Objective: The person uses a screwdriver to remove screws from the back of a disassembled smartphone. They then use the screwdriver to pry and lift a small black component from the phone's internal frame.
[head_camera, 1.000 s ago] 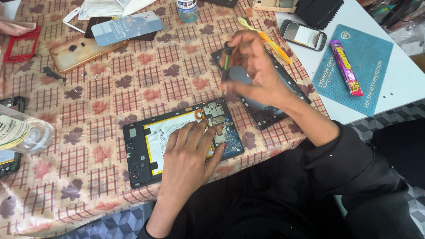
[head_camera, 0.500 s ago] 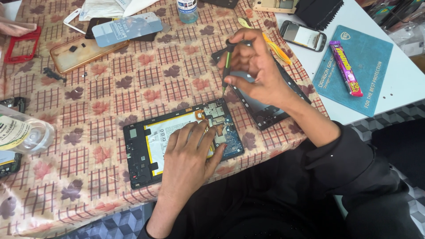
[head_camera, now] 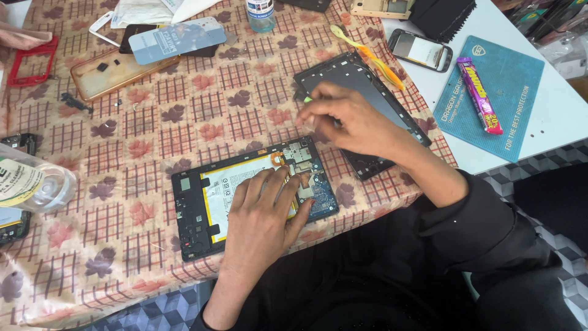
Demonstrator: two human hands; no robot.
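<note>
An opened tablet (head_camera: 193, 211) lies on the leaf-patterned tablecloth, showing a white battery with a yellow border (head_camera: 223, 184) and a blue circuit board (head_camera: 321, 193). My left hand (head_camera: 263, 214) rests flat on the battery, fingertips touching the board's left part. My right hand (head_camera: 352, 119) hovers just above the tablet's top right corner. Its fingers are pinched around a small screwdriver whose green tip part (head_camera: 306, 99) peeks out; the rest is hidden. Beneath that hand lies the tablet's dark back panel (head_camera: 361, 76).
A yellow plastic pry tool (head_camera: 367, 54), a phone frame (head_camera: 422, 50) and a blue mat (head_camera: 514, 92) with a purple candy bar (head_camera: 479, 95) sit at right. At left are a clear bottle (head_camera: 37, 184), tan phone back (head_camera: 116, 72), red case (head_camera: 33, 61) and another person's hand (head_camera: 18, 37).
My right hand has come down and nearer with the screwdriver, from holding it upright over the back panel to low by the tablet's top edge. My left hand stayed put.
</note>
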